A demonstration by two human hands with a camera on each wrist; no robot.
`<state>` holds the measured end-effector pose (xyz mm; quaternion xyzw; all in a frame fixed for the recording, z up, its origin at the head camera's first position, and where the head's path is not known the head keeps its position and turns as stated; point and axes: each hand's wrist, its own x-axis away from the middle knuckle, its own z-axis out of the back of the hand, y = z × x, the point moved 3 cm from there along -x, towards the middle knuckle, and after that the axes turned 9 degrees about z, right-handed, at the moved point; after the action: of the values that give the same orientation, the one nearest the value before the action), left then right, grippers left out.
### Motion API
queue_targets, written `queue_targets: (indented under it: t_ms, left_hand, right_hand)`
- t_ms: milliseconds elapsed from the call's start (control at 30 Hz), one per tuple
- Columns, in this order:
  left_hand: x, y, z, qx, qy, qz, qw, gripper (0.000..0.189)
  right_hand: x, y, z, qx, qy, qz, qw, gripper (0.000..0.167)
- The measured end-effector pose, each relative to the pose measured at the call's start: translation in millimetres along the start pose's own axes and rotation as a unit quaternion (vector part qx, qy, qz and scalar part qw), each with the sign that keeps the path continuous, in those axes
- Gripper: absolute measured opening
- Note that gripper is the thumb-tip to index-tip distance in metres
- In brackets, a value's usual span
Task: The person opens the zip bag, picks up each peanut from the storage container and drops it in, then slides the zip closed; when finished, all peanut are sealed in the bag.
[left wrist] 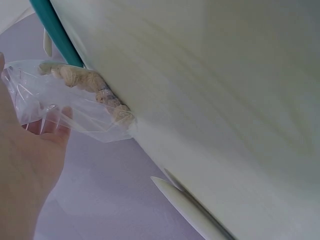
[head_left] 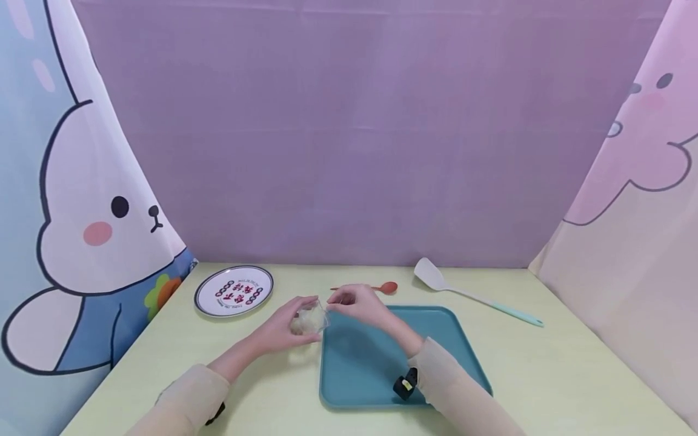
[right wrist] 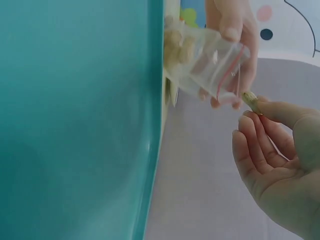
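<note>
My left hand (head_left: 278, 327) grips a clear plastic zip bag (right wrist: 207, 62) round its sides, near the tray's left edge. Its red-striped mouth faces my right hand (head_left: 357, 303). Several tan, knobbly pieces that look like unshelled peanuts (left wrist: 80, 78) lie at the bottom of the bag. Between thumb and forefinger, my right hand pinches one small peanut (right wrist: 251, 101) just outside the bag's mouth. The other right fingers are loosely bent. Below my right forearm lies a teal tray (head_left: 354, 369), with no peanuts visible on the part that shows.
At the back left is a white plate (head_left: 204, 297) with red lettering. A red spoon (head_left: 389, 288) lies behind the tray, partly hidden by my right hand. To the right rests a spatula (head_left: 431, 275) with a pale green handle end. A purple curtain (head_left: 349, 151) hangs behind the table.
</note>
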<state>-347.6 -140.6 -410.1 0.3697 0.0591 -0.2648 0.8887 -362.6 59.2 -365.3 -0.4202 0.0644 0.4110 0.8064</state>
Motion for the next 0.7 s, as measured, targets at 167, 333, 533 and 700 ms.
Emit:
queue_targets:
  t_ms: [167,333,533,700]
  left_hand:
    - [0.7,1.0,0.7,0.009,0.002,-0.004,0.9999,0.079]
    - [-0.6,0.9,0.7,0.004,0.003,-0.007,1.0,0.079]
    - [-0.3,-0.1,-0.2,-0.002,0.005,-0.01,0.9999,0.078]
    - [0.4,0.6,0.3,0.0,0.007,-0.011,0.9999,0.078]
  right_hand:
    - [-5.0,-3.6,-12.1,-0.027,-0.012,0.017,0.9994,0.016]
    - [-7.5,-6.6,-18.4,-0.012,-0.011,0.016,0.9997,0.015]
    - [-6.7,-7.2,-21.3,-0.008,-0.005,0.012,0.9999,0.019]
    - [-4.6,-7.2,-19.0,-0.005,-0.002,0.004,1.0,0.019]
